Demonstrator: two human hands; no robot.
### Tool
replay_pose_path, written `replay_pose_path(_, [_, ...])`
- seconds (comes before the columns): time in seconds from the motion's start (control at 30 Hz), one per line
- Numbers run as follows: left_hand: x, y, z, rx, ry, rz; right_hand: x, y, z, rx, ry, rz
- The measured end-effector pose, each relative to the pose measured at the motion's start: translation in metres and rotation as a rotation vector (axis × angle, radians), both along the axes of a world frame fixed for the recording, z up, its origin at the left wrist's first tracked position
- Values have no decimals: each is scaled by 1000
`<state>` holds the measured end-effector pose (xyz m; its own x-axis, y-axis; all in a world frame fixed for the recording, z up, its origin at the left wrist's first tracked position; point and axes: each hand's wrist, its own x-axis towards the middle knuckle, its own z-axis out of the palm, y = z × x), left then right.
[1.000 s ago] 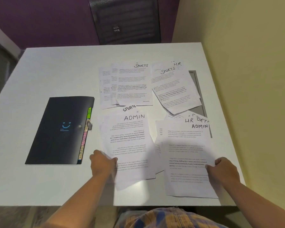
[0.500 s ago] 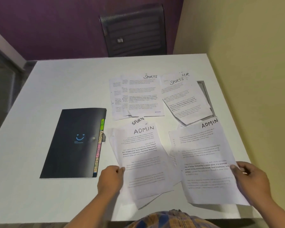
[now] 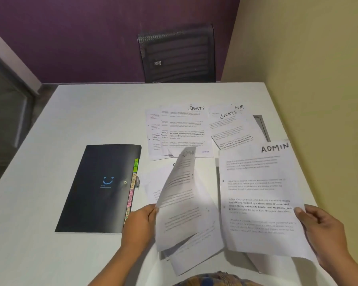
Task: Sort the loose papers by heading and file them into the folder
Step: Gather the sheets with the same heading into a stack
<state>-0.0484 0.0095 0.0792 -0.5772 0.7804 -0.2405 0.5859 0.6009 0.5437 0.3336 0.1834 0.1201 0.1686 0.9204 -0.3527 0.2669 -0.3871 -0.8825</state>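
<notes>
The white surface [image 3: 91,112] carries a closed black folder [image 3: 99,188] just left of the left fingers [image 3: 151,210], with SPORTS and HR papers [image 3: 186,131] beyond them. The left fingers pinch a curled ADMIN sheet [image 3: 180,195]. The right fingers [image 3: 300,212] pinch a flat ADMIN sheet [image 3: 258,195].

Illumination is dim, indoor and even. The white table [image 3: 91,112] renders grey; the purple wall [image 3: 81,38] across the top of the frame is dark. A soft shadow covers the papers [image 3: 194,244] at lower centre. The black folder [image 3: 95,193] carries a faint sheen along its right side. The lifted sheet [image 3: 180,182] in the left hand [image 3: 139,226] is motion-blurred, its heading smeared. On the ADMIN sheet [image 3: 256,193], fine print is soft and the large heading legible. Wide-angle distortion splays the table edges outward.
</notes>
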Motion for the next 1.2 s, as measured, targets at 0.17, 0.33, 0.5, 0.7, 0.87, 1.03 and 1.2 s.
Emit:
replay_pose_path(0.17, [15, 11, 23, 221, -393, 135, -28, 7, 19, -82, 254, 39])
replay_pose_path(0.33, [33, 27, 44, 271, -768, 239, -71, 14, 17, -175, 281, 226])
replay_pose_path(0.5, [49, 40, 65, 226, -854, 226, -104, 9, 14, -155, 203, 425])
replay_pose_path(0.7, [55, 51, 75, 251, -863, 242, -102, 6, 13, -119, 107, 471])
replay_pose_path(0.87, [58, 52, 68, 307, -942, 159, -94, 4, 12, -114, 31, 493])
replay_pose_path(1.03, [59, 53, 58, 331, -764, 86, -94, 1, 16, -40, 60, 447])
replay_pose_path(1.2, [56, 56, 52, 398, -572, -24, -97, -2, 16, 13, 183, 402])
